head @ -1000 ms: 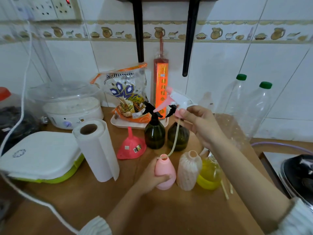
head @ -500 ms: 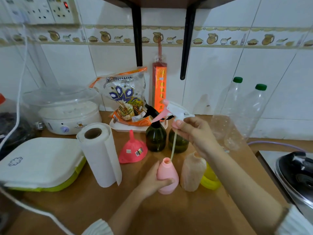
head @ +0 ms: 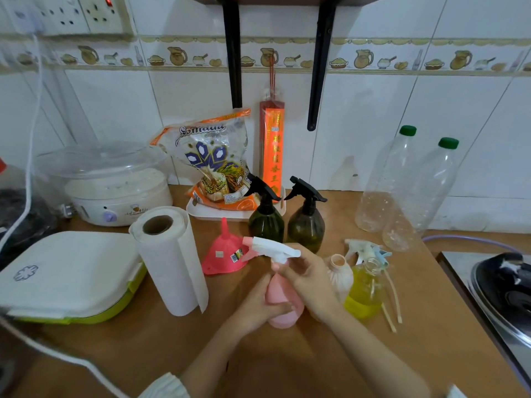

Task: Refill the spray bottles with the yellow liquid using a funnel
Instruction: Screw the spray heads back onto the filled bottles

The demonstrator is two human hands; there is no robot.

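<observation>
A small pink spray bottle [head: 283, 307] stands on the wooden counter [head: 143, 340]. My left hand [head: 258, 307] grips its body. My right hand [head: 309, 278] holds the white and pink spray head [head: 273, 248] seated on the bottle's neck. A pink funnel [head: 224, 254] lies mouth down just behind. To the right stand an open, ribbed pale pink bottle [head: 340, 274] and an uncapped clear bottle of yellow liquid [head: 365, 291]. Loose spray heads [head: 366, 249] with dip tubes lie behind and beside the yellow liquid bottle. Two dark green spray bottles [head: 306, 225] with black heads stand further back.
A paper towel roll [head: 169, 259] stands left of the funnel, beside a white and green box [head: 66, 277] and a steamer [head: 112, 185]. Two empty clear bottles [head: 408, 191] with green caps stand at the back right. A dark pan [head: 508, 288] sits at the right edge.
My right hand has lowered the spray head, sliding its dip tube into the pink bottle until the head sits on the neck. My left hand has kept hold of the bottle.
</observation>
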